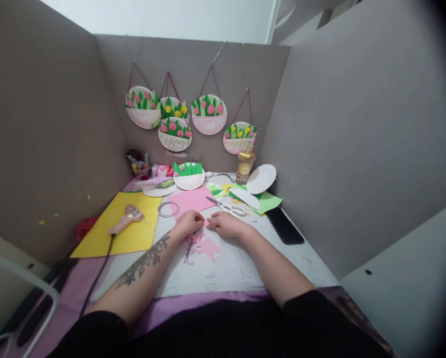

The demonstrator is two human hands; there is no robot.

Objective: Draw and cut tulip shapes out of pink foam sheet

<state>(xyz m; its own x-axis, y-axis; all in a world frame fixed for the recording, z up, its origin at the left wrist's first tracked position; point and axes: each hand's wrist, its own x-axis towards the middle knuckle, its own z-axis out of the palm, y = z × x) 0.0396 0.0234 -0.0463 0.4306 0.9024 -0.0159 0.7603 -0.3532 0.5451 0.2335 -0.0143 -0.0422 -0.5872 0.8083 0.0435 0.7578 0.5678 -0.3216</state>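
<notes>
My left hand (189, 223) and my right hand (226, 223) meet above the white table covering, their fingertips closed at a small pink paper piece (207, 224). The piece's exact shape is too small to make out. Just below the hands lies a pink paper scrap (207, 248) with scalloped, cut-out edges. Scissors with white handles (230, 207) rest behind my right hand, blades pointing left. A flat pink sheet (189, 200) lies behind my left hand, with a roll of tape (168, 209) at its left edge.
A glue gun (130, 218) lies on a yellow sheet (133, 243) at left, its cord running forward. A phone (284, 226) lies at right. Behind stand a half-plate with green paper grass (189, 176), white plates (261, 179) and a drink cup (244, 169). Several flower plates (209, 119) hang behind.
</notes>
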